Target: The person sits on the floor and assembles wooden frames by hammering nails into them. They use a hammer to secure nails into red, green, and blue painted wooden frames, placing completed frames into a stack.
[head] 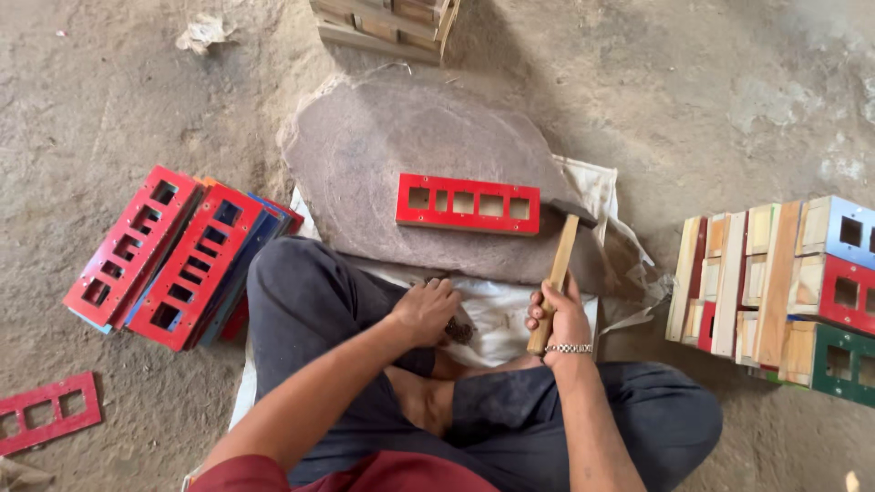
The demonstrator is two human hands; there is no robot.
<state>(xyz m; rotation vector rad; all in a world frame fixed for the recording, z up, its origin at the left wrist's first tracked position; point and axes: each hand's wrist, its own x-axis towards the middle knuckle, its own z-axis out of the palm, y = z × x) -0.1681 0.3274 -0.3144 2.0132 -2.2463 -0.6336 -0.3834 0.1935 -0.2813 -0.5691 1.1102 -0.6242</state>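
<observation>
Dirt floor, stone slab (365, 155) bearing red panel (467, 203); right hand (561, 317) gripping hammer (558, 273), left hand (427, 310) on nails (458, 330).

Hammer (558, 264) in right hand (563, 317)

We count one hammer (558, 273) at five o'clock, one red panel (468, 203) on one flat stone (365, 155) at center, another single red panel (47, 412) at eight o'clock.

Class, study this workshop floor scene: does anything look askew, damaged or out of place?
One red cut-out panel lies alone on the dirt floor, apart from the fanned stack of panels. A crumpled scrap lies on the floor at the top. The red panel on the stone slab lies straight.
</observation>
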